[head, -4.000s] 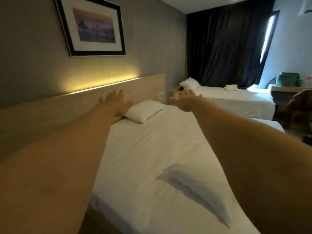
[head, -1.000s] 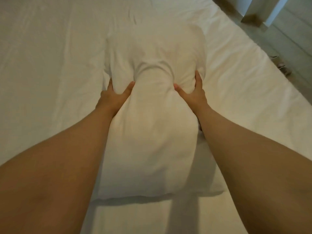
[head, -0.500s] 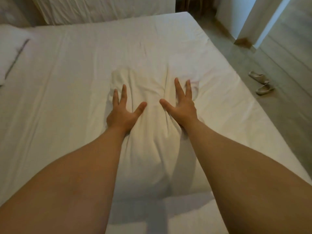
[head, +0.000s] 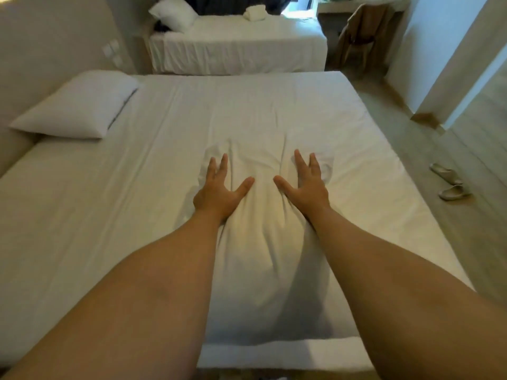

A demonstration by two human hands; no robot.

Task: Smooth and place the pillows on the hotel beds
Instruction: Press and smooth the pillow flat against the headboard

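The pillow [head: 263,242] under my palms lies lengthwise away from me, its long axis running from 6 o'clock near the bed's edge toward 12 o'clock, with the far end reaching just past my fingertips. It sits in the middle of the near bed [head: 343,138], toward my side. It is white, soft and lumpy: a raised ridge runs up the centre between my hands, creases fan out around my fingers, and the near end bulges wide and rounded, shadowed by my forearms.

My left hand [head: 219,193] rests flat on the pillow's left flank at about 11 o'clock, fingers spread, thumb angled inward, gripping nothing. My right hand [head: 308,189] mirrors it at about 1 o'clock on the right flank, also splayed and pressing down, thumb pointing toward the other thumb.

A second pillow [head: 79,105] lies at 10 o'clock against the headboard [head: 35,50], its long axis slanting along that edge. At 12 o'clock stands the far bed [head: 241,48] with its own propped pillow [head: 174,13]. A pair of slippers [head: 450,182] lies on the floor at 3 o'clock.
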